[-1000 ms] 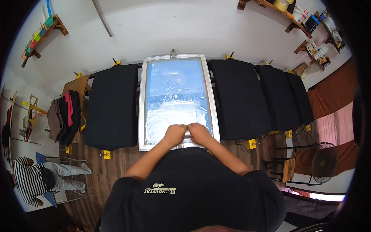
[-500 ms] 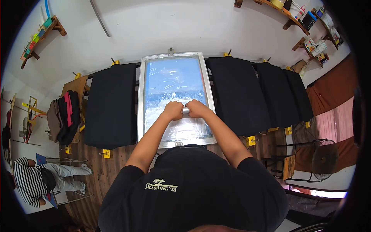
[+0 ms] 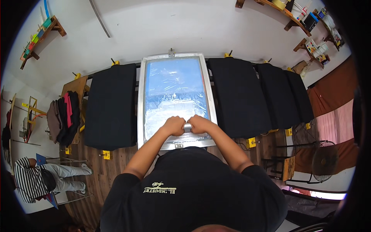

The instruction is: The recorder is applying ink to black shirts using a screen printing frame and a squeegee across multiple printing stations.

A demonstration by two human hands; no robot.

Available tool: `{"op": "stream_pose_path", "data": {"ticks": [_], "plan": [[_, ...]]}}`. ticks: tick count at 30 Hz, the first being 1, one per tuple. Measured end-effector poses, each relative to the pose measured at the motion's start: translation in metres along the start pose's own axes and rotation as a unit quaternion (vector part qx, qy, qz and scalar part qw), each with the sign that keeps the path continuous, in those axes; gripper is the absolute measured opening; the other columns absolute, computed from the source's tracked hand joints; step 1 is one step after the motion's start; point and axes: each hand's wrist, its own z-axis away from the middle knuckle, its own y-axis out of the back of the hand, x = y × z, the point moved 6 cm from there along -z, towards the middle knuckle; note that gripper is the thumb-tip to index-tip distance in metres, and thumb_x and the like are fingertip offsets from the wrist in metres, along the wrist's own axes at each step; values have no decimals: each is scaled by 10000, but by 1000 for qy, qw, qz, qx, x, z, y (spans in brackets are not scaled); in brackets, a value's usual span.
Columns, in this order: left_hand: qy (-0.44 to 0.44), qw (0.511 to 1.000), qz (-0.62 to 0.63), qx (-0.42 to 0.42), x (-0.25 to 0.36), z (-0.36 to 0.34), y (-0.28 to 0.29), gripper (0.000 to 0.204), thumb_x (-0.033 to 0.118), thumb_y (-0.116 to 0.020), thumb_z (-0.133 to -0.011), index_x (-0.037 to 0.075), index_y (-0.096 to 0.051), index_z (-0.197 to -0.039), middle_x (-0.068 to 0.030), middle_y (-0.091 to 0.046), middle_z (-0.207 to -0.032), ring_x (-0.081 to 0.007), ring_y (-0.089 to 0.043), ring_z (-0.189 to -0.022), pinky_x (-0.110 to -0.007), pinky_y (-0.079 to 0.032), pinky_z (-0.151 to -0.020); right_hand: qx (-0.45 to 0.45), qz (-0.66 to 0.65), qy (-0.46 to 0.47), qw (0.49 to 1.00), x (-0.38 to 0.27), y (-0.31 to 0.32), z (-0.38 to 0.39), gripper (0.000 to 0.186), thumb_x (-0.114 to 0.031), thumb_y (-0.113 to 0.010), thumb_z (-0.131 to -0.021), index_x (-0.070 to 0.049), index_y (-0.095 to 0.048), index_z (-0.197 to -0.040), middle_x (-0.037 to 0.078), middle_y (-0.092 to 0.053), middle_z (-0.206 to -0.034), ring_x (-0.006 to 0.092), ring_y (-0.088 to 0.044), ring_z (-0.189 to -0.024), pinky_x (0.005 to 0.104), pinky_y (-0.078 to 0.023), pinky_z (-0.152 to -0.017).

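Observation:
A screen printing frame [image 3: 211, 92] with a metal rim and a blue, shiny mesh lies in front of me. Both hands grip one squeegee [image 3: 188, 127], whose silvery handle shows between my fists, over the near part of the mesh. My left hand [image 3: 174, 125] is closed round its left side. Round its right side, my right hand [image 3: 200, 124] is closed likewise. The squeegee's blade is hidden under my hands. Whitish areas show through the mesh around and beyond them.
Black fabric covers the platens on both sides, such as the left one [image 3: 110, 106] and the right one [image 3: 239, 96]. Yellow clamps [image 3: 106, 154] stick out below them. Garments [image 3: 68, 116] hang at left, near a person in stripes [image 3: 29, 179]. A fan [image 3: 324, 162] stands at right.
Both hands have drawn the squeegee toward me, from the middle of the screen to near its close edge. The frame has stayed in place.

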Motion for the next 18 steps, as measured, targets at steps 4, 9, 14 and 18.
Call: {"op": "stream_pose_path", "data": {"ticks": [4,9,14,18], "plan": [[10,991,-64,117,-11,-15,12,100,129,-652,-766,78,-719,-819,-176,-719,-794,-369,-714,-758,-486,-570,-681,127,38,-7,991,7,16,-11,183,-48,-642,-716,6,-683,-886,238,-695,-865,414,-681,-875,488,-550,-797],[-30,979,-48,194,4,10,-8,109,105,-625,-788,66,-695,-862,-153,-708,-772,-352,-705,-712,-480,-562,-647,219,49,37,974,8,-24,1,199,-29,-631,-732,4,-635,-928,201,-664,-908,405,-649,-888,490,-539,-808],[-28,988,-36,149,19,36,-20,112,124,-633,-795,62,-707,-851,-172,-709,-775,-365,-707,-717,-475,-569,-658,182,41,43,981,-11,-35,27,183,-52,-630,-744,-5,-652,-919,205,-675,-889,401,-660,-878,496,-543,-785],[2,998,-23,60,1,13,-9,112,160,-655,-757,96,-741,-790,-201,-712,-792,-387,-712,-758,-499,-575,-697,35,32,-3,999,5,-18,1,182,-104,-663,-716,-21,-701,-874,225,-707,-836,416,-697,-834,493,-557,-768]]}}
